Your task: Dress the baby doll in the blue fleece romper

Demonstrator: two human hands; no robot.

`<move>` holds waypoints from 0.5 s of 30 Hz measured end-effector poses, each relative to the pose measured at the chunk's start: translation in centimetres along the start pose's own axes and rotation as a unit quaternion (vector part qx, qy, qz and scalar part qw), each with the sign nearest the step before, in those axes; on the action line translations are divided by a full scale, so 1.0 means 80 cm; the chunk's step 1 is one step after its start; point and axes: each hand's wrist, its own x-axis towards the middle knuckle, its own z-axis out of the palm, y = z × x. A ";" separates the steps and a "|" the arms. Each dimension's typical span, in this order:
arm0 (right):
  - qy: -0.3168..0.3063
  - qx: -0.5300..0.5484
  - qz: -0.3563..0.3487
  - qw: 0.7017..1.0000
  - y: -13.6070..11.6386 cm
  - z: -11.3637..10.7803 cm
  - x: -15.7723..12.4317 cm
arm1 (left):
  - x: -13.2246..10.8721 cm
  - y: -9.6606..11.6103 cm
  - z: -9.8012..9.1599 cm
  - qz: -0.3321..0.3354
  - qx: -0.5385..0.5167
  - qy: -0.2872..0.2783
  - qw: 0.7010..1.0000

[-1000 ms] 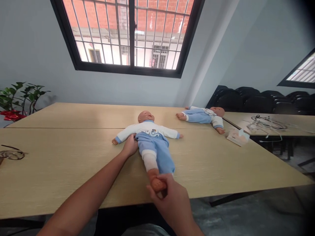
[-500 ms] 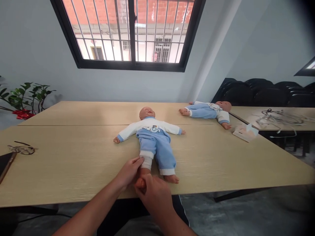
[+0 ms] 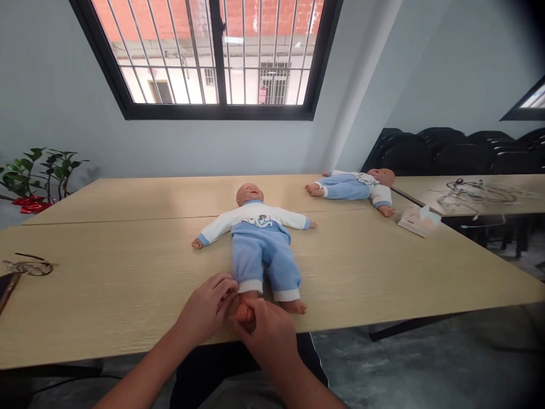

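Observation:
A baby doll (image 3: 259, 244) in a white top and blue trousers lies on its back on the wooden table (image 3: 106, 284), feet towards me. My right hand (image 3: 266, 332) is closed around the doll's foot on the left side, near the table's front edge. My left hand (image 3: 206, 309) touches the same leg at the ankle, fingers resting on the trouser cuff. The doll's other foot (image 3: 294, 307) lies free on the table.
A second, similar doll (image 3: 353, 186) lies at the table's far right. A tissue box (image 3: 418, 220) sits near it. Glasses (image 3: 28, 266) rest at the left edge, a plant (image 3: 38, 176) beyond. Cables (image 3: 472, 192) lie on a side table, with black chairs (image 3: 426, 150) behind.
My left hand has moved from the doll's waist down to its ankle. The raised leg has been lowered to the table, with my right hand still on the foot.

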 end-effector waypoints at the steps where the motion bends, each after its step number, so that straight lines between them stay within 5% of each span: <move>1: 0.000 0.005 0.000 1.000 -0.001 0.002 0.000 | -0.006 0.003 -0.001 -0.023 -0.015 0.000 1.000; 4: -0.003 0.030 0.001 1.000 -0.012 0.012 -0.001 | -0.015 0.012 0.000 -0.166 -0.174 0.034 0.970; 7: -0.038 0.049 -0.017 0.998 -0.029 0.017 0.002 | -0.015 0.019 0.004 -0.304 -0.384 0.011 0.872; 9: -0.075 0.067 -0.070 0.992 -0.027 0.008 0.010 | -0.014 0.017 0.002 -0.327 -0.432 -0.027 0.840; 12: -0.057 0.105 -0.083 0.989 0.012 -0.020 0.033 | -0.017 0.000 -0.012 -0.301 -0.386 -0.042 0.871; 15: 0.027 0.153 0.151 0.976 0.080 -0.040 0.065 | -0.025 -0.023 -0.035 -0.278 -0.287 0.001 0.917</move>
